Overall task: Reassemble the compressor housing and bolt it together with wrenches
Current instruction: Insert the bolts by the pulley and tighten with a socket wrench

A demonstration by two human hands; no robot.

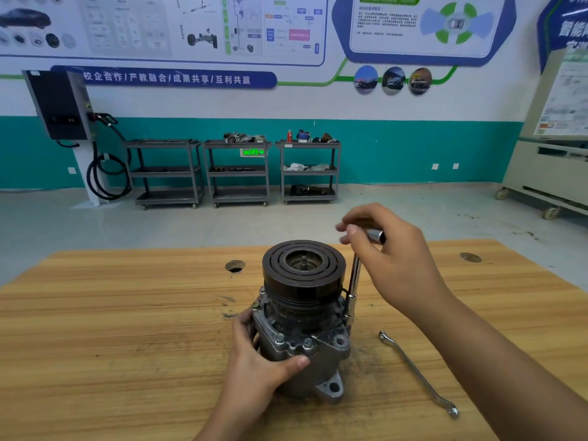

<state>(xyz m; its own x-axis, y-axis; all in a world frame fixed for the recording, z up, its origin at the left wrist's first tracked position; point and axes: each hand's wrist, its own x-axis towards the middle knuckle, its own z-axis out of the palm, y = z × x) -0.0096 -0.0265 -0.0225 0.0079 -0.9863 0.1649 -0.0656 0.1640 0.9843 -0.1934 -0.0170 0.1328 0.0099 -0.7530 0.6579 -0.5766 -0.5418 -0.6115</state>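
Note:
The compressor stands upright on the wooden table, black pulley on top, grey housing below with several bolts in its flange. My left hand grips the housing from the left, thumb across its front. My right hand holds the top of a chrome socket wrench. The wrench stands nearly vertical at the compressor's right side, its lower end down on a bolt at the flange. A second, double-ended wrench lies flat on the table to the right, untouched.
Two round holes are set in the tabletop near its far edge. Dark grime marks the wood around the compressor. Beyond the table are open floor, three grey shelf carts and a wall charger.

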